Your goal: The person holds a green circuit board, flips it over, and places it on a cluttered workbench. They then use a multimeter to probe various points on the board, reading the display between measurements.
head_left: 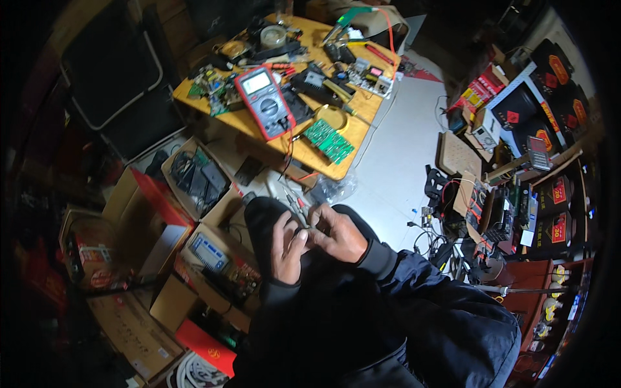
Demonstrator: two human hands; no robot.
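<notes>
Over my lap, my left hand [288, 251] and my right hand [339, 236] meet at the fingertips. The fingers of my right hand close round slim grey test probes with a red part [300, 204], which point up toward the table. My left thumb and fingers are bent in a pinch beside them; whatever small thing lies between the fingertips is too hidden to name. Dark leads run from the probes toward a red-framed multimeter [266, 102] on the yellow wooden table [337, 171]. Near the table's front corner lies a green circuit board [328, 141].
Tools and parts crowd the table, with a round yellow lid [331, 116] and a green-handled tool [349, 19]. Open cardboard boxes [200, 178] stand on my left, one holding cables. A black chair [116, 84] is behind them. Tangled wires [440, 242] and electronics lie at right.
</notes>
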